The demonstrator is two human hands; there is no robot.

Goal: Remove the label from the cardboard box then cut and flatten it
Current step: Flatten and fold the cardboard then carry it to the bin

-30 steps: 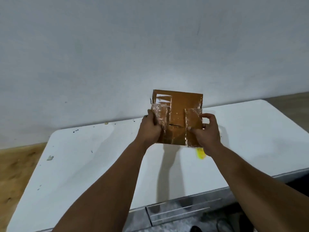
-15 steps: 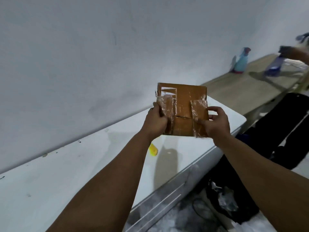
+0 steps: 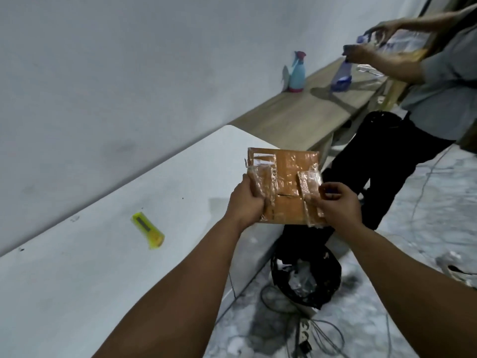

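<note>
With the flattened cardboard box (image 3: 285,187) held up at frame centre, your left hand (image 3: 246,202) gripping its left edge and your right hand (image 3: 335,202) pinching the right flap, keep it taut; carry it squarely over the black bin (image 3: 305,277) below.

This is looking like a plain workroom or back office rather than a home. A bare pale-grey painted wall (image 3: 129,73) is running along a white rectangular table (image 3: 77,267), and a light wooden table (image 3: 296,115) is continuing the row at the far right. A blue plastic spray bottle (image 3: 296,73) is standing on it. Loose grey cables (image 3: 322,332) and a black waste bin (image 3: 305,277) are sitting on the mottled grey floor (image 3: 413,254).
</note>
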